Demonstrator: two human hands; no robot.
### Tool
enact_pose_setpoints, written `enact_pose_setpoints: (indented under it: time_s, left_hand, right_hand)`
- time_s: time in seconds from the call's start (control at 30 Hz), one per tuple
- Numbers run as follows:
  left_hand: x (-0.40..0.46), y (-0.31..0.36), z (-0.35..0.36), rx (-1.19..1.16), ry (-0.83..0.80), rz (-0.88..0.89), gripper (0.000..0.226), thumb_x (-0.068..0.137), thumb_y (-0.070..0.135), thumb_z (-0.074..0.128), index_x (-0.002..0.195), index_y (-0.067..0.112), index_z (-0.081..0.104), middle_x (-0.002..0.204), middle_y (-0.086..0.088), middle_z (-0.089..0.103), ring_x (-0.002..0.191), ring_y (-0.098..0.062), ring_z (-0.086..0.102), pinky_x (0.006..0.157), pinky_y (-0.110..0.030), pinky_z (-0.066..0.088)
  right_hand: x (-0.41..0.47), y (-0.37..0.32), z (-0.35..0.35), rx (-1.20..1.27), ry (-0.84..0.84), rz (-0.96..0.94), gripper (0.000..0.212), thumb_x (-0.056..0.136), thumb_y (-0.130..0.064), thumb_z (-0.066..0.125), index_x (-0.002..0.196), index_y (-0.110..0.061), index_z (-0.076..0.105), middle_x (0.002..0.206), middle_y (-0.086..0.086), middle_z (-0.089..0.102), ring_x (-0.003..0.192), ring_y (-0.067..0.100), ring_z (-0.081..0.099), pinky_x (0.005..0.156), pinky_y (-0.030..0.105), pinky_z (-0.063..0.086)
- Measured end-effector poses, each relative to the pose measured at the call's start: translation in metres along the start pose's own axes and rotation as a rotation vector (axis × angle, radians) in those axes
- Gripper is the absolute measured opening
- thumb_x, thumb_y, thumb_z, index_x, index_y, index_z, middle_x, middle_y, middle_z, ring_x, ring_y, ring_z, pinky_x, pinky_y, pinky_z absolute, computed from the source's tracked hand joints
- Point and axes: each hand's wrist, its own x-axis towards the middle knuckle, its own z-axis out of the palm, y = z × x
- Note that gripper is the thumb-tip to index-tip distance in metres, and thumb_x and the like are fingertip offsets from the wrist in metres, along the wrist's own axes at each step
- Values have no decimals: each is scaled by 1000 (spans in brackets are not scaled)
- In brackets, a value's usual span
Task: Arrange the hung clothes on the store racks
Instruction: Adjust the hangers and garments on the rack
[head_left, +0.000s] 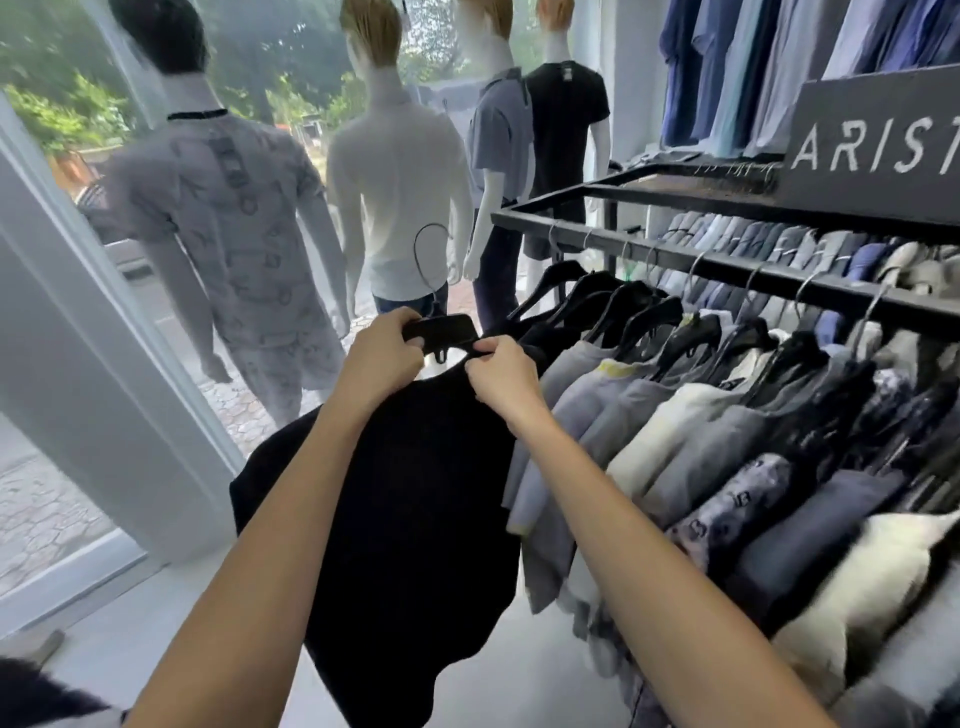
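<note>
A black shirt (415, 499) hangs from a black hanger (447, 328) that I hold off the rack, left of the rack's near end. My left hand (382, 358) grips the hanger's left shoulder. My right hand (501, 376) pinches the shirt's collar at the hanger's right side. The hanger's wire hook (423, 260) sticks up free in the air. The black metal rack rail (727, 267) runs to the right, carrying several hung shirts (691, 431) in grey, cream, navy and print on black hangers.
Several dressed mannequins (400, 192) stand ahead by the shop window (62, 93). A black sign (878, 140) sits on the rack's top frame, with blue shirts (753, 67) hung above and folded clothes (779, 244) behind the rail. A white pillar (83, 332) stands to the left.
</note>
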Motion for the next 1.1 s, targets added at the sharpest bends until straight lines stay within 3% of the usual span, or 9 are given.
enact_pose_setpoints:
  time_s: [0.2, 0.3, 0.4, 0.5, 0.77, 0.87, 1.0, 1.07, 1.1]
  left_hand:
    - [-56, -10, -40, 20, -51, 34, 22, 83, 10, 49, 97, 25, 56, 90, -5, 66, 89, -28, 67, 83, -47, 55]
    - [-74, -5, -53, 87, -46, 42, 31, 84, 8, 49, 111, 19, 60, 95, -5, 64, 93, -30, 63, 83, -40, 53]
    - [-84, 13, -62, 108, -109, 51, 38, 82, 4, 47, 115, 17, 61, 93, -5, 65, 86, -28, 61, 70, -32, 47]
    - [-85, 32, -62, 71, -158, 70, 40, 77, 0, 46, 109, 16, 63, 90, -8, 68, 84, -28, 65, 74, -37, 56]
    - [-65, 82, 7, -48, -229, 149, 42, 75, 5, 48, 112, 16, 64, 94, -14, 70, 89, -34, 67, 81, -40, 57]
    - [-53, 96, 39, -113, -252, 172, 36, 75, 10, 51, 108, 13, 65, 96, -15, 71, 92, -36, 67, 82, -40, 55]
    - [-30, 106, 81, -201, -299, 210, 31, 84, 14, 58, 114, 16, 66, 104, -8, 71, 100, -26, 65, 89, -40, 53]
    - [-16, 112, 103, -238, -304, 230, 20, 86, 9, 57, 102, 16, 67, 96, -7, 71, 95, -25, 66, 84, -37, 53]
    - [-10, 117, 112, -254, -309, 234, 14, 85, 7, 56, 94, 13, 66, 92, -8, 71, 91, -25, 66, 78, -34, 52]
  right_hand:
    - [-66, -4, 31, -30, 28, -48, 36, 90, -24, 62, 123, -19, 51, 113, 3, 66, 100, 21, 67, 87, 35, 56]
    - [-84, -7, 37, -65, 42, -44, 33, 90, -24, 60, 121, -21, 48, 114, 3, 65, 104, 21, 63, 90, 38, 54]
    - [-95, -11, 30, -145, 95, -13, 29, 91, -28, 59, 115, -23, 45, 116, 3, 63, 108, 23, 60, 93, 41, 51]
    - [-97, -11, 14, -176, 163, 23, 30, 90, -31, 60, 115, -22, 47, 120, 3, 62, 112, 25, 58, 94, 40, 48]
    - [-69, 16, -44, -43, 271, 138, 27, 82, -24, 51, 103, -20, 67, 104, 12, 69, 98, 34, 66, 86, 47, 58]
    - [-51, 28, -62, 112, 304, 164, 26, 79, -36, 46, 87, -18, 63, 90, 8, 66, 88, 29, 65, 87, 53, 57]
    - [-29, 30, -85, 267, 261, 234, 43, 97, -52, 45, 103, -12, 61, 95, 0, 61, 100, 24, 62, 93, 48, 55]
    - [-9, 36, -98, 279, 250, 233, 58, 93, -59, 49, 118, -8, 59, 106, 4, 64, 105, 24, 61, 97, 48, 53]
    - [1, 38, -104, 277, 245, 216, 58, 92, -59, 52, 116, -7, 59, 109, 6, 66, 104, 24, 63, 96, 48, 53]
